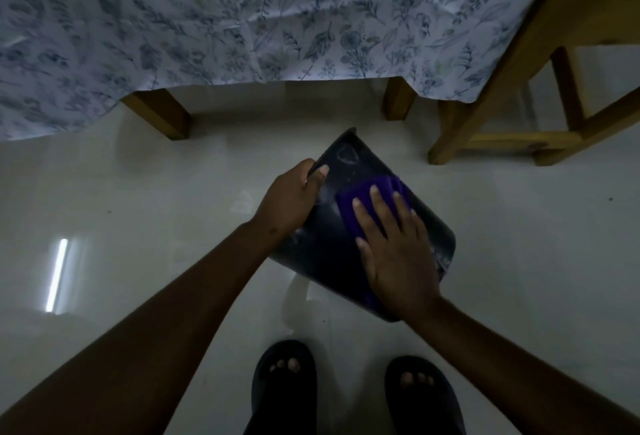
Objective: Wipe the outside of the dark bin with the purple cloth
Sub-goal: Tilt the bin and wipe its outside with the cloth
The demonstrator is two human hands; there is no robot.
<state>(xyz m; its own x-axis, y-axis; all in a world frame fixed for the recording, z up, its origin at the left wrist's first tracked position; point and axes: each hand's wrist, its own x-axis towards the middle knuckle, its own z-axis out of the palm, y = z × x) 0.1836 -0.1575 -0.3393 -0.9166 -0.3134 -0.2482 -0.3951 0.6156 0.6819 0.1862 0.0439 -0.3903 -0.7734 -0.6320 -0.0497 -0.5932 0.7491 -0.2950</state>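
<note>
Right grip [394, 247] lies flat, fingers spread, pressing the folded purple cloth [363, 199] against the tilted dark plastic bin's [332, 251] side. Left grip [294, 195] clamps the bin's edge above the pale glossy floor [138, 199], near the wooden table leg [162, 116].

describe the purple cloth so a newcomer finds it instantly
Below the floral tablecloth, a dark bin lies tipped on the pale floor. The purple cloth is pressed flat on its upturned side under the right hand, the only vivid colour here.

Your left hand [290, 200] grips the tilted dark bin [325, 237] by its left edge; your right hand [394, 247] presses the purple cloth [349, 202] flat on its side.
</note>
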